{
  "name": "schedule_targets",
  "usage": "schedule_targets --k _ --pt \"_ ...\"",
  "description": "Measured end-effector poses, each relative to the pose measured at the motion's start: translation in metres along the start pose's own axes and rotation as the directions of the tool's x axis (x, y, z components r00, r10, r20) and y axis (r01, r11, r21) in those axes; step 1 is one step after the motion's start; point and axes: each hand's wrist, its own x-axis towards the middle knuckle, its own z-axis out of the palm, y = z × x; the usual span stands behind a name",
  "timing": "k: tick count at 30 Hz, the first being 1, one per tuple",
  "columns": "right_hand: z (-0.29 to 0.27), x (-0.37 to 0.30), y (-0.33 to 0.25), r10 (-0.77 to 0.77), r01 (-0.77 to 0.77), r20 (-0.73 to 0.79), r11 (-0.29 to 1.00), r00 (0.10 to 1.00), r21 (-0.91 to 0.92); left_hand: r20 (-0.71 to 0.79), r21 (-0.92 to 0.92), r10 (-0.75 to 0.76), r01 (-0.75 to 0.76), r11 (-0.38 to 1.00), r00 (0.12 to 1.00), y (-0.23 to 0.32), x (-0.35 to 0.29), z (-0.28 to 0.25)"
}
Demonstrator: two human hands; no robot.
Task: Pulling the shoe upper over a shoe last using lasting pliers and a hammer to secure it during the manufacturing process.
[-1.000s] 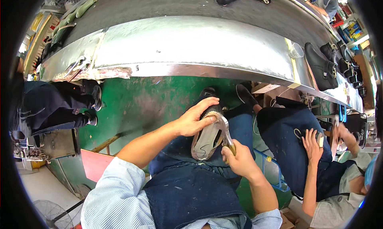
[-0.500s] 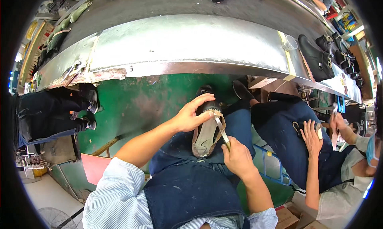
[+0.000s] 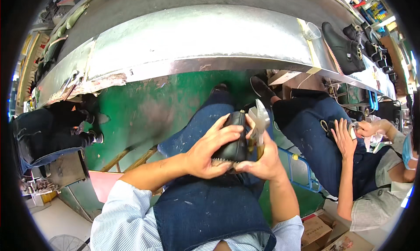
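Note:
Over my lap I hold a black leather shoe [image 3: 235,139], its smooth upper facing up and its jagged, gathered edge toward me. My left hand [image 3: 214,148] is wrapped round the shoe's left side, fingers over the leather and thumb by the jagged edge. My right hand [image 3: 265,160] is closed round metal pincers [image 3: 259,120] with yellowish handles. Their broad, curved metal head points up and away, beside the shoe. The right thumb also presses at the shoe's near edge. The shoe's underside is hidden.
A metal-edged bench [image 3: 192,36] curves across the front. Black boots [image 3: 343,50] and a clear cup [image 3: 311,31] stand on its right. At my right, a seated co-worker's hand [image 3: 343,135] rests on a dark shoe. Another person's legs [image 3: 52,126] are at the left.
The shoe has turned over from its pale insole side to its black upper. The pincers have come off the shoe's edge and now point upward in my right hand, which has moved closer to the left.

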Motion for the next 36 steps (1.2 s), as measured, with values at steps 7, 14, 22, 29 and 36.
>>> schedule_targets --k 7,14,22,29,36 --pt "-0.029 0.012 0.007 0.035 -0.025 0.032 0.967 0.999 -0.254 0.23 0.085 -0.184 0.168 0.982 0.956 -0.014 0.009 0.004" --pt "0.018 -0.016 0.11 0.324 -0.317 -0.321 0.945 0.89 0.075 -0.078 -0.118 -0.742 0.733 0.67 0.665 -0.076 -0.037 0.03" --pt "0.031 -0.032 0.122 0.507 -0.511 -0.485 0.848 0.712 0.137 0.251 -0.356 -0.803 0.823 0.443 0.541 -0.082 -0.025 0.037" --pt "0.005 -0.057 0.14 0.406 -0.42 -0.432 0.905 0.805 0.069 0.644 -0.488 -0.638 0.869 0.084 0.423 -0.072 -0.016 0.022" --pt "-0.02 -0.104 0.082 0.585 -0.435 -0.229 0.765 0.778 0.475 0.337 -0.075 -0.728 0.787 0.612 0.597 -0.064 -0.05 0.056"
